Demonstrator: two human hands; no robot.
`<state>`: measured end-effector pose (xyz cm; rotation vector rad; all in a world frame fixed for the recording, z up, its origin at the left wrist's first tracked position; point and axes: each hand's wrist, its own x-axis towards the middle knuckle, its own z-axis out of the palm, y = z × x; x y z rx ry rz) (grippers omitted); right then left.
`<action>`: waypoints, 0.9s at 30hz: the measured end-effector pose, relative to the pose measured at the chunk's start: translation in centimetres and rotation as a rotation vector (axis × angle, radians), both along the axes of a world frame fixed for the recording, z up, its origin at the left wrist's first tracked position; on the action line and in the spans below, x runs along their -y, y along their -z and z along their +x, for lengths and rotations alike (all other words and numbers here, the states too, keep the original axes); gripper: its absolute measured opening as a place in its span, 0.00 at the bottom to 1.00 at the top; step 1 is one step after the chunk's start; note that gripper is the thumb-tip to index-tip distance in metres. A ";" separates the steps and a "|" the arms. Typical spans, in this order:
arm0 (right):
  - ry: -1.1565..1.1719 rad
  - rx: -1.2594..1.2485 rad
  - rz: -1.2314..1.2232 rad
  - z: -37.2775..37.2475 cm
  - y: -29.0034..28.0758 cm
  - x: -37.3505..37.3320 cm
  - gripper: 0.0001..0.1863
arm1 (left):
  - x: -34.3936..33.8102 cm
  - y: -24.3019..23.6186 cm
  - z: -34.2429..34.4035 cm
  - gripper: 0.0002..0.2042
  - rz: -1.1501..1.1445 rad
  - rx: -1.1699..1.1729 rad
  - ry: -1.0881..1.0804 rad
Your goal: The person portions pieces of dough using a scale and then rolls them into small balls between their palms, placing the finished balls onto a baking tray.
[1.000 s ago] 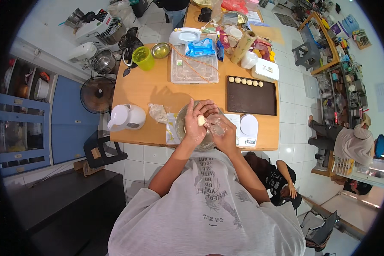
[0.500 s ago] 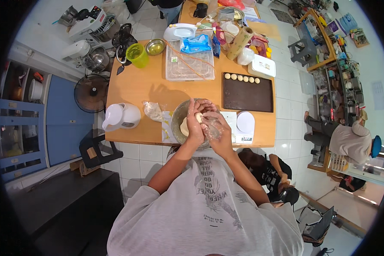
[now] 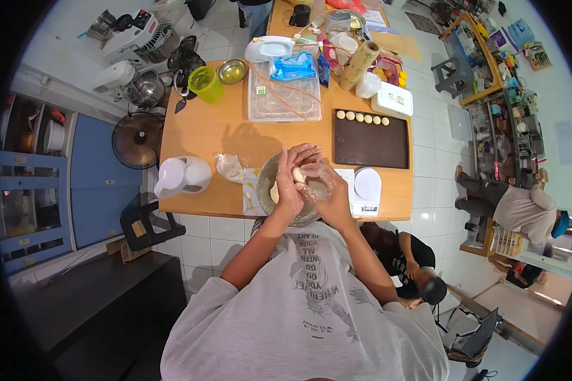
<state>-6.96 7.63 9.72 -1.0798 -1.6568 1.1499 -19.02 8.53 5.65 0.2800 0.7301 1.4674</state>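
Note:
Over a metal bowl [image 3: 266, 171] at the table's near edge, my two floury hands work close together. A small piece of pale dough [image 3: 298, 174] sits between them. My left hand [image 3: 290, 185] is cupped around it. The thumb and fingers of my right hand [image 3: 332, 195] pinch it from the right. More dough [image 3: 274, 194] lies inside the bowl, partly hidden by my left hand. To the right, a dark baking tray [image 3: 370, 143] carries a row of several round dough balls [image 3: 360, 117] along its far edge.
A white kitchen scale [image 3: 367, 184] is right of the bowl; a bag of flour-like powder [image 3: 229, 167] and a white jug [image 3: 183, 175] are left. Behind stand a clear lidded box [image 3: 284, 101], green cup [image 3: 206, 84] and small metal bowl [image 3: 232, 71]. A person [image 3: 416, 263] sits at the right.
My right hand's fingers have curled in more and shifted slightly right, and the dough piece between my hands shows more plainly. The seated person at the right has raised a hand toward the head.

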 end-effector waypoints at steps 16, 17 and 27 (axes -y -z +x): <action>0.141 0.093 0.156 0.7 -3.7 -2.9 0.15 | 0.2 -3.6 -0.9 0.42 -0.053 0.518 0.320; 0.181 0.127 0.247 0.2 -3.8 -3.0 0.15 | 0.4 -3.9 -0.7 0.42 -0.095 0.481 0.297; 0.272 0.254 0.220 -5.7 -2.3 -2.4 0.30 | -1.7 -5.6 -0.5 0.46 0.272 0.508 0.127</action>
